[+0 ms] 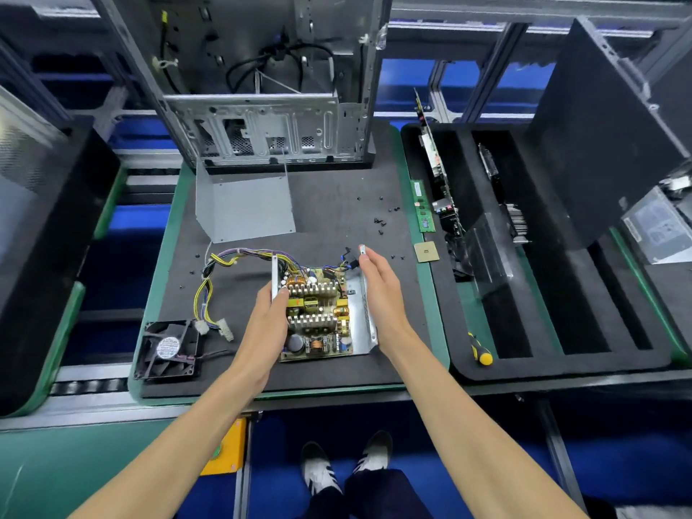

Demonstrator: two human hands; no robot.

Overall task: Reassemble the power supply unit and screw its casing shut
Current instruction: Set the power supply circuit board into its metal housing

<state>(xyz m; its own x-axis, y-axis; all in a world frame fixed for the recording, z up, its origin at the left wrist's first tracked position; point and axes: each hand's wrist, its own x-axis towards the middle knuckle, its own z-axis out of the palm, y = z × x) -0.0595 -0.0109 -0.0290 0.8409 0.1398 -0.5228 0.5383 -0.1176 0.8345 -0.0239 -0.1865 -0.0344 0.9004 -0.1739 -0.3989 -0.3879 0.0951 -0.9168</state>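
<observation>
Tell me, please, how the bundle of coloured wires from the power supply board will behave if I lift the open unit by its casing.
The wire bundle looks floppy: it lies in loose curves on the mat, so it would probably trail and drag. Its white connectors hang at the free end and may catch on the fan lying beside them. It seems light next to the metal casing.

- Casing base (361,324): bare silvery sheet metal, smooth, dull sheen.
- Cover (245,206): grey matt sheet metal.
- Mat (337,204): black, matt, finely rough.
- Fan (168,348): black glossy plastic.
</observation>
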